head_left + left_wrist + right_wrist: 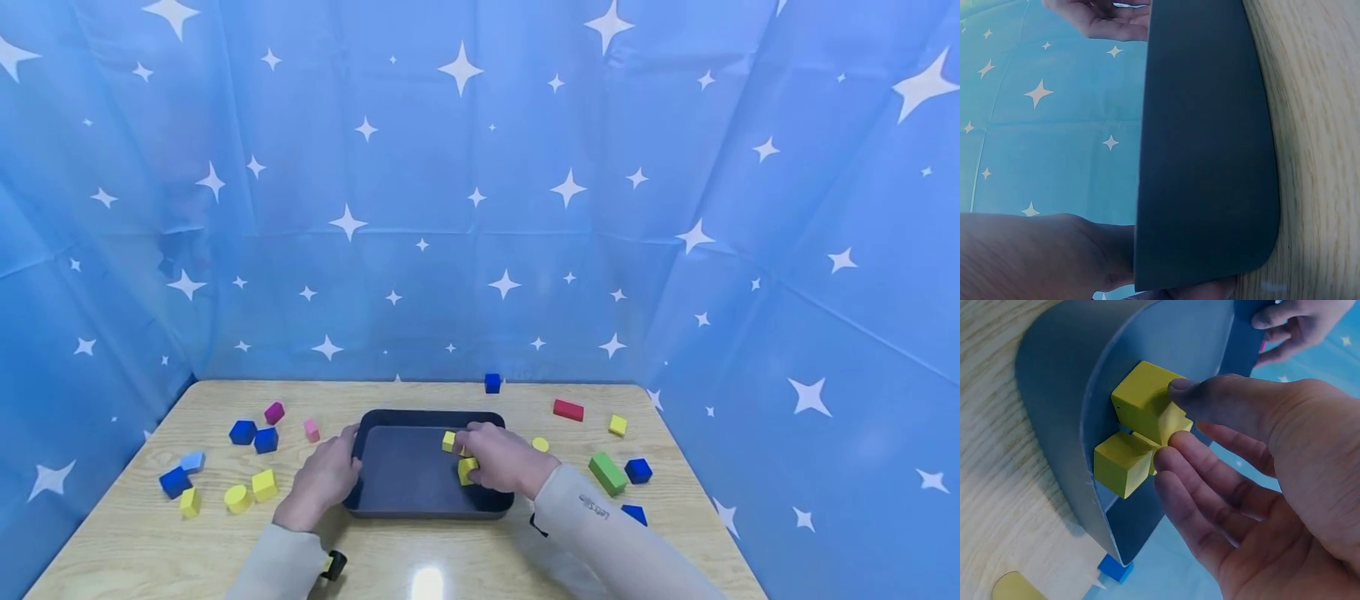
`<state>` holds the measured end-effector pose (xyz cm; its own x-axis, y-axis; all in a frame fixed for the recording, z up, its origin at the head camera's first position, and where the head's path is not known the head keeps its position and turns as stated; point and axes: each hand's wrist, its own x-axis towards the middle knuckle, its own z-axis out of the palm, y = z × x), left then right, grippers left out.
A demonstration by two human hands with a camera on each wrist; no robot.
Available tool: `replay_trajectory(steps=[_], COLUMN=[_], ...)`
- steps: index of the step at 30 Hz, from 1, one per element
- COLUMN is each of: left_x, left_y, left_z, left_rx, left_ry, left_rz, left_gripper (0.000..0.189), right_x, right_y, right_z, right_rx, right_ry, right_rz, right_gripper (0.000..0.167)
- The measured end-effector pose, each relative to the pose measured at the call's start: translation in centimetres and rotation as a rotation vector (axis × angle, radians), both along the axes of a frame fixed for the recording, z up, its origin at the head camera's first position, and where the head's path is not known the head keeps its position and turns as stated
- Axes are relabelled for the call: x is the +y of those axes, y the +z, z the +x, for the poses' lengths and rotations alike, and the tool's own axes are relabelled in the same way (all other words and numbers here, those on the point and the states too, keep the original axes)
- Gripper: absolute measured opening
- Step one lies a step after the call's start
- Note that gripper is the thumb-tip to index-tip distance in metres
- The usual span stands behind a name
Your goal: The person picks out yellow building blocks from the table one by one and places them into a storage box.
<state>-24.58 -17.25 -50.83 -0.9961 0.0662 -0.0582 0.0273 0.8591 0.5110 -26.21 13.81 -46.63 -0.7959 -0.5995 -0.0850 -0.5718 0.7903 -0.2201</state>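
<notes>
Your left hand [322, 475] grips the near end wall of the tray [401, 471], thumb over the inner side and fingers outside, which looks like steadying. Your right hand [498, 454] is over the tray's other end, thumb and fingers partly curled, a modest gap between them. A yellow cube [1141, 403] sits between that thumb and the fingertips; whether your hold is firm or easing, you cannot tell from here. A second yellow block [1119, 465] lies just beyond your fingertips, and a third, mostly hidden, is tucked among them.

The step in hand seems to be putting yellow pieces into the tray. The next move likely calls for spreading thumb from fingers low over the tray floor, then lifting away without nudging the cluster. Beyond your right hand, outside the tray, is a round yellow block [540, 444]; the green block [608, 472] lies farther to its right.
</notes>
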Motion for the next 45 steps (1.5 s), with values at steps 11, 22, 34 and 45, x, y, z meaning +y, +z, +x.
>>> replay_trajectory(steps=[11,22,34,45], left_x=[0.0,0.0,0.1,0.0], left_y=[-0.1,-0.1,0.0,-0.1], left_z=[0.2,0.2,0.0,0.0], left_rx=[-0.006,-0.011,-0.014,-0.011], left_ry=[-0.002,-0.007,0.000,0.006], left_rz=[0.005,0.003,0.012,-0.001], left_gripper=[0.064,0.064,0.065,0.066], right_x=[0.8,2.5,4.6,7.2], right_y=[0.2,0.3,0.7,0.6], right_z=[0.0,0.0,-0.7,-0.9], right_rx=[-0.018,-0.030,0.048,0.086], right_ry=[0.017,-0.021,-0.085,-0.215], right_rz=[-0.090,-0.194,-0.246,-0.251], right_gripper=[0.038,0.034,0.035,0.048])
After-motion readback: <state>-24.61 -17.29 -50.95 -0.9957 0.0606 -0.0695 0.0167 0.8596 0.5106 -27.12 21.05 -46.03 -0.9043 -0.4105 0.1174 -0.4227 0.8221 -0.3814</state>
